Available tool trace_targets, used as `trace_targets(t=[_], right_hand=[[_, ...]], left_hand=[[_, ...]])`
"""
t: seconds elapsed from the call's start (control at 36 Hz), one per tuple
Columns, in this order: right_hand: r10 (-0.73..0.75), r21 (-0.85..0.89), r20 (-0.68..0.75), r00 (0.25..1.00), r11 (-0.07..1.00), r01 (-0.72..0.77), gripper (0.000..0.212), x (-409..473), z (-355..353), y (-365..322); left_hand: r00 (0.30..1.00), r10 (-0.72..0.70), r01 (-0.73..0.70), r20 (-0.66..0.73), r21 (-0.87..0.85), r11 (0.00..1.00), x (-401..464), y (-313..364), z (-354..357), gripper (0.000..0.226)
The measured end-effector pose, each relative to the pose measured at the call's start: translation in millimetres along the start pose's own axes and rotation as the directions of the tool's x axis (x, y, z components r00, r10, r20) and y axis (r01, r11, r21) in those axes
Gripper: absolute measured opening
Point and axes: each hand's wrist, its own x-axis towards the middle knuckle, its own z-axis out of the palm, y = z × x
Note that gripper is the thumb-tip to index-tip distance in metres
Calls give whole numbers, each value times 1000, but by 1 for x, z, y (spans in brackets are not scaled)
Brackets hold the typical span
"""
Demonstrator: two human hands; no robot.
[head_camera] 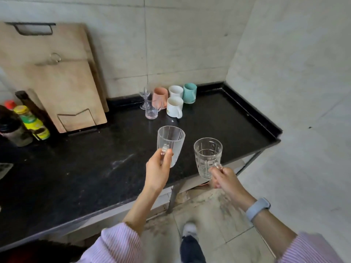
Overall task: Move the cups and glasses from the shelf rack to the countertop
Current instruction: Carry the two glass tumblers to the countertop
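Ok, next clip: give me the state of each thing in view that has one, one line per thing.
left hand: grips the ribbed glass mug by its handle.
ribbed glass mug: upright, empty, held above the countertop.
right hand: pinches the patterned glass mug's handle.
patterned glass mug: upright, empty, held at the counter edge.
white mug: standing on the countertop.
teal cup: standing on the countertop.
cutting boards: leaning against the wall.

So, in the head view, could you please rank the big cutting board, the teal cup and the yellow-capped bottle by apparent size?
1. Cutting board
2. Yellow-capped bottle
3. Teal cup, though it stands farther away, so unsure.
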Motion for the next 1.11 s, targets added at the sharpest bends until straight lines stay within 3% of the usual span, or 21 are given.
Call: trace_targets(t=[0.44,0.67,0.83,1.11], right_hand=[[123,50,50,991,991,-125,41,287,-70,6],[133,104,81,988,985,-141,39,417,-85,14],[103,169,119,987,978,-122,46,468,-78,19],[35,133,139,990,990,-54,43,491,-67,12]], left_hand=[[986,-138,141,97,-21,990,219,-36,176,25],[984,-160,164,75,-46,985,316,-71,242,21],[983,-168,172,71,-58,983,349,-94,264,25],[983,-167,170,69,-27,985,367,-107,276,22]])
